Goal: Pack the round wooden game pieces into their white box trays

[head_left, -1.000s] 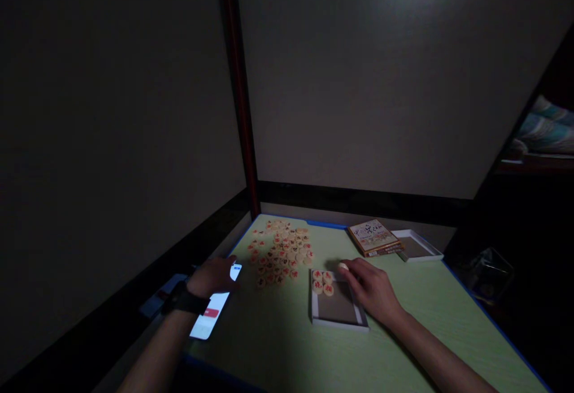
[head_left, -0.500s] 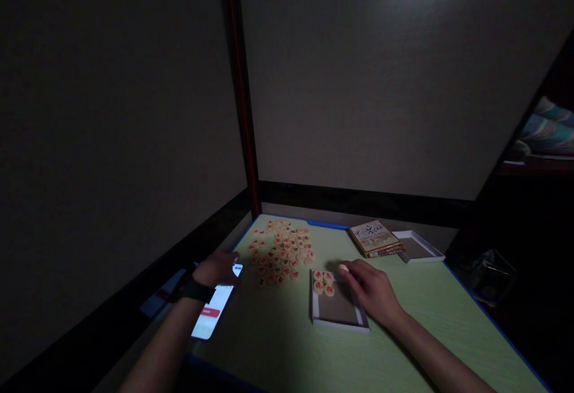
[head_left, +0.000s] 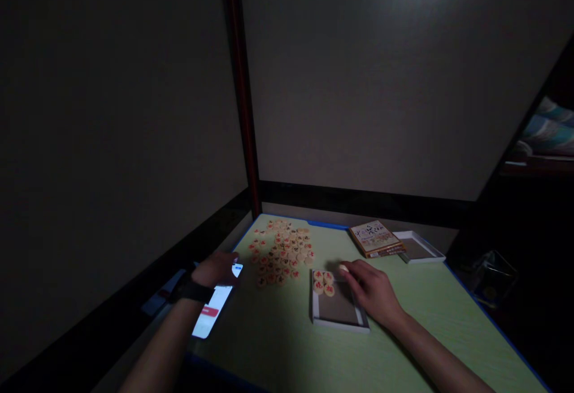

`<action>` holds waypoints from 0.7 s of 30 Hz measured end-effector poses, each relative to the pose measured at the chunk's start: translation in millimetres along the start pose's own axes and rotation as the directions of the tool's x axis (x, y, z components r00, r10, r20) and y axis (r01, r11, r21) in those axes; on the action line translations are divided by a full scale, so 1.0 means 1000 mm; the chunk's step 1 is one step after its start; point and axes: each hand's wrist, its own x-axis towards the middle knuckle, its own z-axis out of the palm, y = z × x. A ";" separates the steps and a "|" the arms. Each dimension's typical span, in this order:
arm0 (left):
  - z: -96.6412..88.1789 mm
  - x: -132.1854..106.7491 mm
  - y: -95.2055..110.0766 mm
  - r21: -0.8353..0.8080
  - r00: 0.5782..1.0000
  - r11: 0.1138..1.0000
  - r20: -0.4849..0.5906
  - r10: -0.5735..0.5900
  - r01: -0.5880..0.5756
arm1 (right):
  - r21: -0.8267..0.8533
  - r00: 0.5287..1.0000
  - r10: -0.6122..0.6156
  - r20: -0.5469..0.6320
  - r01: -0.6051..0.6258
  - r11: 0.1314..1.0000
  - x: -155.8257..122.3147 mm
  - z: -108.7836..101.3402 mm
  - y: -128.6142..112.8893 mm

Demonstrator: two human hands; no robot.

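My right hand [head_left: 372, 290] pinches a pale round Chinese chess piece [head_left: 343, 268] between thumb and fingers, just above the far right part of a shallow white box tray [head_left: 339, 326]. Inside the tray's far left corner, several pieces with red characters [head_left: 323, 283] sit in two rows. My left hand [head_left: 216, 269], wearing a dark wristband, rests over the upper part of a lit phone [head_left: 208, 320]. Its thumb and forefinger look apart, with bright screen showing between them; the other fingers are in shadow. Many loose chess pieces [head_left: 284, 252], red and dark lettered, lie between the hands, toward the back.
A printed game box [head_left: 375, 238] lies at the back right, against another white tray [head_left: 420, 246]. The green table [head_left: 430, 321] has a blue edge and stands in a wall corner. Off its right side is a dark, see-through container [head_left: 491, 276].
Almost nothing differs. Both hands keep their places, the right one still pinching the chess piece, and the pieces in the tray have not moved.
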 end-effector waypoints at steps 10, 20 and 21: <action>-0.008 -0.010 0.006 -0.029 1.000 0.999 0.026 -0.013 0.014 | 0.045 1.000 -0.015 0.027 0.014 0.999 0.000 -0.001 -0.003; -0.015 -0.020 0.007 -0.086 1.000 0.996 -0.021 -0.015 0.014 | 0.071 0.971 -0.003 0.238 -0.014 0.997 0.005 -0.018 -0.013; -0.015 -0.022 0.009 -0.083 0.999 0.997 -0.050 -0.005 0.001 | 0.064 0.966 0.003 0.258 -0.020 0.998 0.006 -0.018 -0.014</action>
